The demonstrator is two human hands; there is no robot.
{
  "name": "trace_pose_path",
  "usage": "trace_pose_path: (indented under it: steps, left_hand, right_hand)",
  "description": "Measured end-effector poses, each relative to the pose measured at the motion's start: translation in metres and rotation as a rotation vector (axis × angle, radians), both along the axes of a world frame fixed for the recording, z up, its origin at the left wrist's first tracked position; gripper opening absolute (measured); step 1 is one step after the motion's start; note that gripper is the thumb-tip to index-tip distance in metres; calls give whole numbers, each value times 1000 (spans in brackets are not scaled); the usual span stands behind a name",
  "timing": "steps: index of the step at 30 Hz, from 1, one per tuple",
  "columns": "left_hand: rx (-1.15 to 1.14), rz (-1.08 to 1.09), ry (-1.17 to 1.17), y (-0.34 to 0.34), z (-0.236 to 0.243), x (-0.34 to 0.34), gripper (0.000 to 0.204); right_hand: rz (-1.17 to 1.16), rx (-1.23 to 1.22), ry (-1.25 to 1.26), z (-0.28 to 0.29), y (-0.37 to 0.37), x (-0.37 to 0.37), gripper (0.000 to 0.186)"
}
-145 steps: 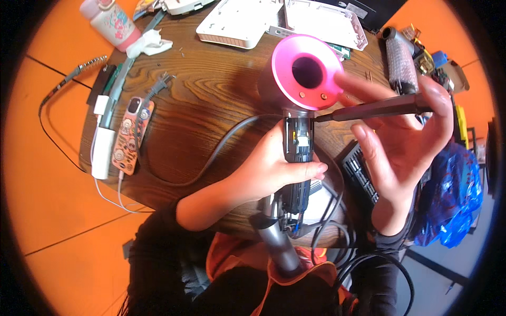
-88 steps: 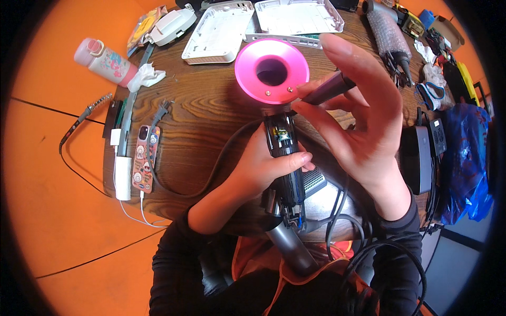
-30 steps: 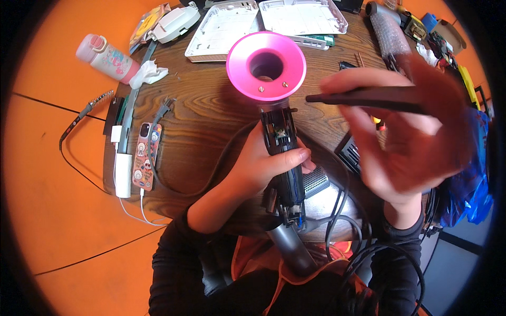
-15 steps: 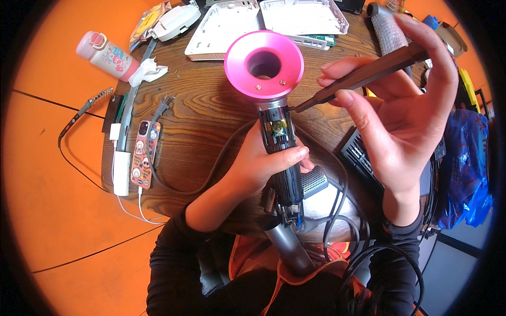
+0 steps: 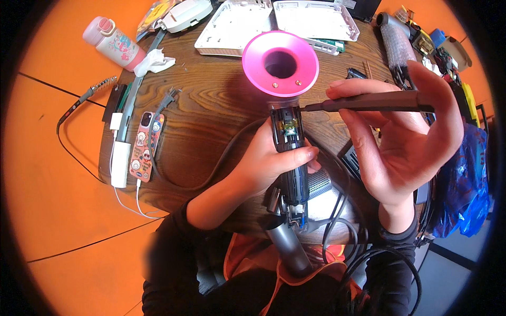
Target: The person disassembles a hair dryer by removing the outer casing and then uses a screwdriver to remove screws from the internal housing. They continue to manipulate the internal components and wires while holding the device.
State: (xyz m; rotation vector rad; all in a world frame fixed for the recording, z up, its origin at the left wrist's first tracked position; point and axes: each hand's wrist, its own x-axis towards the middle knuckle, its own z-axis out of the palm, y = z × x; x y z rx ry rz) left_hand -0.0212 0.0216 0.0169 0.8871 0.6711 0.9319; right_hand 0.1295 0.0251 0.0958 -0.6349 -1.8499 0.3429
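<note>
A hair dryer (image 5: 291,181) with a pink round head stands before me, its black handle stripped of its cover so a small circuit board shows. My left hand (image 5: 276,158) wraps round this handle, thumb across the front. In my right hand (image 5: 406,142) is a dark, slim screwdriver (image 5: 363,102), pinched between thumb and fingers and lying nearly level. Its tip meets the right edge of the handle's top, just under the pink head; whether it sits in a screw is too small to tell. Below the handle rests a grey tube (image 5: 289,245), likely its outer sleeve.
White plastic housings (image 5: 234,26) lie at the back of the wooden table (image 5: 211,95). To the left are a phone (image 5: 142,150), a bottle (image 5: 113,45) and a soldering iron (image 5: 87,97). Black cables (image 5: 337,221) loop at right, near a blue plastic bag (image 5: 464,184).
The screwdriver has swung from a slant to almost level, its handle end lower, with the tip still by the dryer's neck. The whole view has shifted slightly; my left hand keeps its grip.
</note>
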Motion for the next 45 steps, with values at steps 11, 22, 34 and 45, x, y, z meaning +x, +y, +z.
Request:
trace_pose_path:
  steps: [11,22,34,45]
  left_hand:
    - [-35,-36,-36,2,-6,0,43]
    - [-79,-7,-58,1,-5,3,44]
    - [-93,-22,-70,1,0,2,43]
    - [-83,-22,-63,2,-1,1,41]
  right_hand:
    - [10,49,-274,-6,5,15,65]
    - [-21,103,-174,-10,9,6,54]
    - [136,98,-198,-8,26,12,69]
    - [224,-231,219,-35,28,1,79]
